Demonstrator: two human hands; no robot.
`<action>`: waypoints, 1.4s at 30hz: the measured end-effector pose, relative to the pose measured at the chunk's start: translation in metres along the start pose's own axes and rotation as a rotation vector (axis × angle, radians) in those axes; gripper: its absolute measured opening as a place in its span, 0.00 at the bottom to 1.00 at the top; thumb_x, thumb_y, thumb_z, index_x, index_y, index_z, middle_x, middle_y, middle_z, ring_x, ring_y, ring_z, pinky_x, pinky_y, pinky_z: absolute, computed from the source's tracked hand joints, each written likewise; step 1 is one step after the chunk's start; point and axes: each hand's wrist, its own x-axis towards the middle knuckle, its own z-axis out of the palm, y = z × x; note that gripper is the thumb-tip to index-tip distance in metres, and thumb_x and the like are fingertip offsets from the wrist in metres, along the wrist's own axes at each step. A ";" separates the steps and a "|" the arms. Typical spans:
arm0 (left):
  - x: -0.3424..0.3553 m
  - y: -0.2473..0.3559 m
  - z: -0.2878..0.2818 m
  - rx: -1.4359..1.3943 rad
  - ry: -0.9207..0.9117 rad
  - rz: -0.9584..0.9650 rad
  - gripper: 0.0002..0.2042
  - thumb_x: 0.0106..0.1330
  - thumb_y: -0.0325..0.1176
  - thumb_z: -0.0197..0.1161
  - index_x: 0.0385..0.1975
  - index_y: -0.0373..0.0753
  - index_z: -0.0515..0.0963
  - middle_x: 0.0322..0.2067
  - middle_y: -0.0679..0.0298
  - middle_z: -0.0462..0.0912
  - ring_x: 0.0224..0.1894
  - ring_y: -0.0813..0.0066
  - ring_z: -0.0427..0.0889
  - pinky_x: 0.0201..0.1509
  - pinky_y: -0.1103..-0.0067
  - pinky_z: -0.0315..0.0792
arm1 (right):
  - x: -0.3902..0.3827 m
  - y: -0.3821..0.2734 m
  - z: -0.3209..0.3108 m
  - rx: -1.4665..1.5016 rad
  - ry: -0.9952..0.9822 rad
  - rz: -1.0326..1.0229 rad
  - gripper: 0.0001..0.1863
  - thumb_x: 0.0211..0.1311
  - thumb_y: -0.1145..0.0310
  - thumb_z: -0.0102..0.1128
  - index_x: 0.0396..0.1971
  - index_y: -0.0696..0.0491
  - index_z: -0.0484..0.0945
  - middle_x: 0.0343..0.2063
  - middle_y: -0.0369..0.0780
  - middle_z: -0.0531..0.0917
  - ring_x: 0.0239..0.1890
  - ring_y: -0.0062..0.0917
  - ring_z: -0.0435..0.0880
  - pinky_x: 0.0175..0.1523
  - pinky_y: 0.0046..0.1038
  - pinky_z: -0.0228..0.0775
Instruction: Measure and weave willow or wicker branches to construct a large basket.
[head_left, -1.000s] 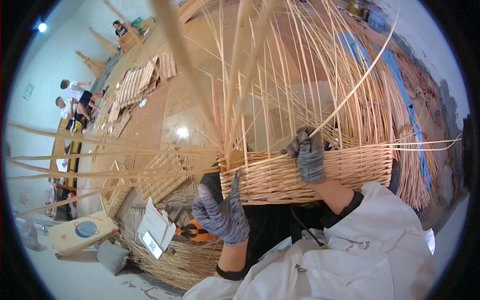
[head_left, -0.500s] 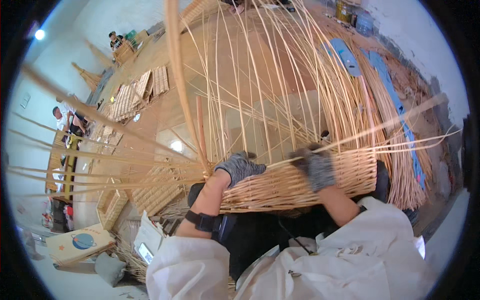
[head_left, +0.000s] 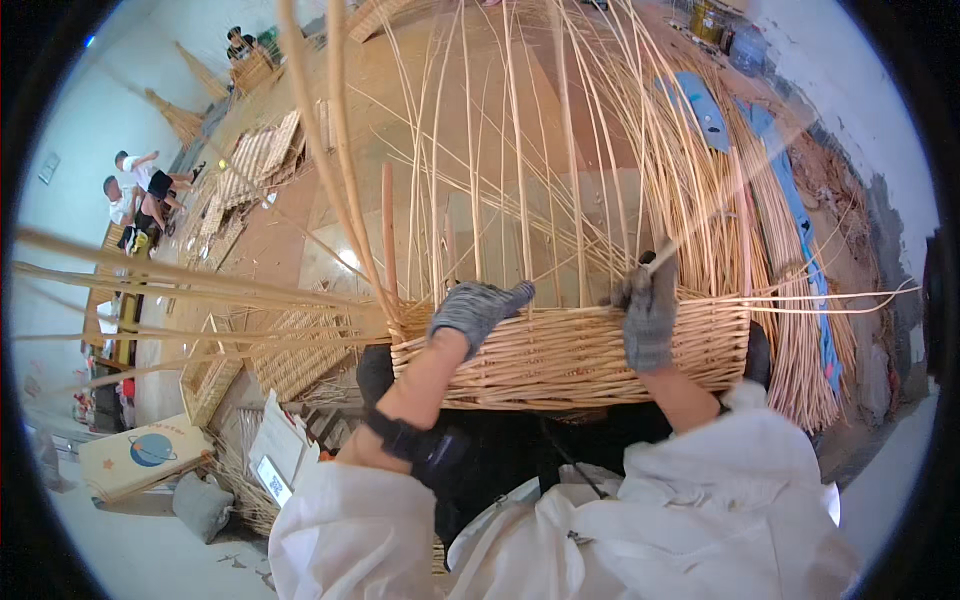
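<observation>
A half-woven wicker basket [head_left: 570, 355] lies across my lap, its pale upright stakes [head_left: 520, 180] fanning away from the woven edge. My left hand [head_left: 475, 315], in a grey knit glove, is closed over that edge, its fingertips by one stake. The far side of its grip is hidden. Toward the basket's right part, my gloved right hand [head_left: 648, 318] is closed on a wicker rod [head_left: 725, 200], which rises blurred to the upper right. Two thin rod ends [head_left: 830, 302] stick out past the basket's right end.
Long stakes [head_left: 200, 290] reach out to the left. A bundle of rods [head_left: 790, 370] lies at the right beside a blue cloth [head_left: 797, 225]. Woven panels [head_left: 255, 165], a cardboard box [head_left: 150, 460] and a grey bag [head_left: 203, 505] are on the left. People [head_left: 135, 190] sit farther off.
My right hand has shifted a little right and upright, and its rod has swung from a low slant to a steeper one. My left hand stays at the edge. The view has shifted slightly.
</observation>
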 end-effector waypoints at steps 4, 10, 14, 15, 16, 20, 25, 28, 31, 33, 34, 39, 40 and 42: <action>0.004 0.015 -0.015 -0.011 -0.144 -0.560 0.34 0.47 0.66 0.47 0.32 0.37 0.78 0.37 0.49 0.76 0.43 0.56 0.74 0.48 0.72 0.66 | 0.011 -0.009 0.100 -0.940 0.192 0.145 0.23 0.61 0.69 0.43 0.56 0.52 0.52 0.15 0.33 0.68 0.17 0.21 0.70 0.21 0.24 0.68; 0.016 0.117 -0.025 -0.311 0.542 -0.132 0.29 0.54 0.39 0.59 0.54 0.34 0.57 0.46 0.52 0.71 0.48 0.55 0.71 0.54 0.73 0.62 | 0.003 -0.074 0.036 -0.587 0.453 0.238 0.10 0.58 0.65 0.50 0.36 0.55 0.67 0.25 0.37 0.74 0.25 0.21 0.75 0.29 0.23 0.70; 0.037 0.085 0.015 0.139 -0.318 -0.084 0.21 0.60 0.49 0.47 0.44 0.38 0.71 0.41 0.53 0.75 0.43 0.58 0.74 0.48 0.74 0.66 | -0.002 -0.094 -0.027 -0.452 0.333 0.570 0.10 0.57 0.66 0.51 0.35 0.54 0.67 0.30 0.39 0.75 0.32 0.29 0.77 0.33 0.29 0.72; 0.039 0.081 0.024 0.025 -0.267 -0.158 0.21 0.60 0.50 0.45 0.39 0.38 0.73 0.39 0.51 0.75 0.41 0.56 0.74 0.47 0.73 0.66 | 0.021 -0.095 -0.017 -0.692 0.221 0.622 0.10 0.56 0.68 0.51 0.37 0.55 0.68 0.31 0.42 0.76 0.35 0.31 0.77 0.39 0.29 0.71; 0.037 0.081 0.031 -0.091 -0.232 -0.229 0.22 0.60 0.51 0.44 0.34 0.37 0.75 0.36 0.50 0.76 0.40 0.55 0.75 0.46 0.72 0.67 | 0.040 -0.094 -0.004 -0.931 0.120 0.675 0.11 0.56 0.70 0.51 0.39 0.56 0.69 0.33 0.45 0.76 0.38 0.34 0.76 0.45 0.28 0.70; 0.061 0.097 0.035 -0.084 -0.382 -0.374 0.21 0.61 0.51 0.43 0.35 0.39 0.74 0.35 0.50 0.76 0.38 0.54 0.75 0.45 0.70 0.67 | 0.140 -0.012 -0.035 -1.884 -0.435 0.171 0.26 0.52 0.69 0.51 0.53 0.56 0.60 0.41 0.50 0.70 0.43 0.34 0.70 0.49 0.28 0.62; 0.056 0.083 0.023 0.112 -0.374 -0.128 0.24 0.61 0.54 0.40 0.40 0.42 0.75 0.36 0.46 0.75 0.41 0.54 0.74 0.49 0.71 0.65 | 0.073 -0.070 -0.003 -1.019 0.259 0.053 0.27 0.57 0.71 0.47 0.57 0.51 0.52 0.21 0.39 0.75 0.16 0.21 0.72 0.21 0.20 0.70; 0.065 0.102 0.015 -0.295 -0.300 -0.178 0.24 0.59 0.56 0.43 0.36 0.42 0.78 0.38 0.52 0.76 0.41 0.57 0.75 0.49 0.73 0.65 | 0.022 -0.107 -0.017 -0.426 0.154 0.048 0.24 0.58 0.72 0.46 0.56 0.50 0.54 0.19 0.39 0.74 0.15 0.22 0.70 0.22 0.21 0.68; 0.079 0.117 0.026 -0.073 -0.150 -0.498 0.30 0.49 0.64 0.51 0.22 0.36 0.79 0.32 0.54 0.79 0.42 0.59 0.75 0.49 0.75 0.66 | 0.019 -0.096 0.017 -1.320 0.234 0.091 0.22 0.58 0.72 0.47 0.53 0.51 0.57 0.21 0.38 0.73 0.18 0.22 0.71 0.24 0.21 0.68; 0.077 0.116 0.022 -0.046 -0.182 -0.497 0.30 0.48 0.63 0.52 0.28 0.37 0.78 0.34 0.53 0.79 0.43 0.59 0.75 0.49 0.75 0.65 | 0.010 -0.083 0.027 -1.516 -0.334 -0.226 0.26 0.57 0.68 0.50 0.56 0.52 0.56 0.20 0.35 0.71 0.20 0.18 0.70 0.27 0.21 0.70; 0.079 0.133 0.015 -0.028 -0.203 -0.505 0.31 0.47 0.62 0.54 0.35 0.37 0.76 0.35 0.52 0.78 0.43 0.59 0.75 0.50 0.75 0.65 | 0.013 -0.095 0.016 -1.538 -0.318 -0.229 0.26 0.57 0.68 0.50 0.56 0.52 0.56 0.20 0.35 0.71 0.20 0.18 0.70 0.27 0.21 0.70; 0.051 0.193 0.047 0.049 0.251 0.008 0.41 0.45 0.60 0.58 0.57 0.43 0.55 0.52 0.41 0.59 0.54 0.52 0.64 0.54 0.70 0.61 | 0.020 -0.173 -0.043 -0.750 0.473 0.278 0.06 0.52 0.78 0.51 0.31 0.56 0.68 0.25 0.39 0.74 0.27 0.26 0.76 0.31 0.27 0.74; 0.054 0.202 0.067 0.078 -0.014 0.001 0.41 0.44 0.60 0.60 0.57 0.44 0.56 0.53 0.40 0.58 0.55 0.50 0.62 0.54 0.68 0.61 | 0.019 -0.172 -0.044 -0.795 0.478 0.338 0.06 0.52 0.78 0.51 0.32 0.56 0.68 0.26 0.39 0.74 0.26 0.26 0.76 0.31 0.26 0.74; 0.057 0.212 0.084 0.344 -0.060 0.038 0.43 0.41 0.61 0.60 0.58 0.48 0.54 0.50 0.40 0.60 0.53 0.48 0.64 0.54 0.66 0.61 | 0.061 -0.158 -0.068 -1.333 0.069 0.300 0.07 0.52 0.75 0.52 0.33 0.55 0.70 0.28 0.41 0.76 0.29 0.30 0.76 0.36 0.28 0.72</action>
